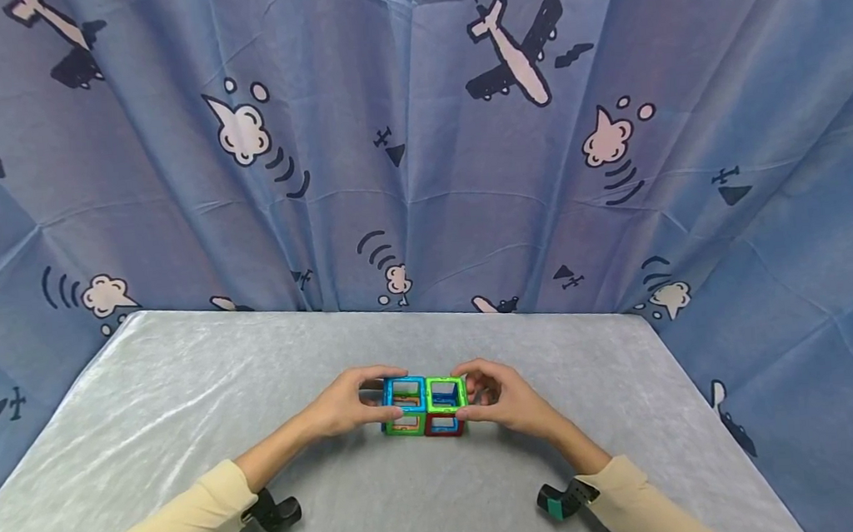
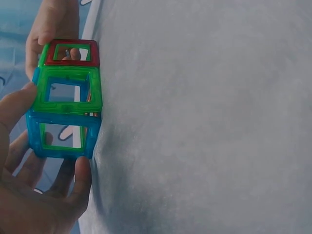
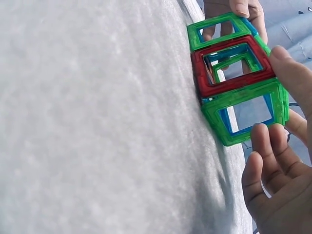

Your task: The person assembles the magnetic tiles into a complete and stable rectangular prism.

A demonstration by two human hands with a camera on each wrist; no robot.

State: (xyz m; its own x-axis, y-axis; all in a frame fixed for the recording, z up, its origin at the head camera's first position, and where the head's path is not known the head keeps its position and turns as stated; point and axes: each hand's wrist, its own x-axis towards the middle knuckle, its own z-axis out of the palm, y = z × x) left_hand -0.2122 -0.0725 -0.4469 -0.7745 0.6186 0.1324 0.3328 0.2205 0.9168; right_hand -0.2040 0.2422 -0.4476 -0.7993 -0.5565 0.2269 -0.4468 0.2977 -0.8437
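Note:
Two cubes built of see-through magnetic tiles stand side by side on the cloth-covered table. The left cube (image 1: pixel 406 433) has a blue top and a green front; its outer side, a blue tile (image 2: pixel 61 154), faces the left palm. A green top and a red front mark the right cube (image 1: pixel 446 434), whose outer side is a green tile (image 3: pixel 218 124). My left hand (image 1: pixel 336 407) holds the left cube, thumb at the front top edge and index finger at the back. Mirroring it, my right hand (image 1: pixel 515 399) grips the right cube between thumb and index finger, other fingers curled beside it.
A pale grey cloth covers the table (image 1: pixel 386 511). Behind it hangs a blue curtain (image 1: pixel 345 180) printed with planes and clouds. Black wrist mounts (image 1: pixel 276 512) sit by both sleeves, close over the cloth.

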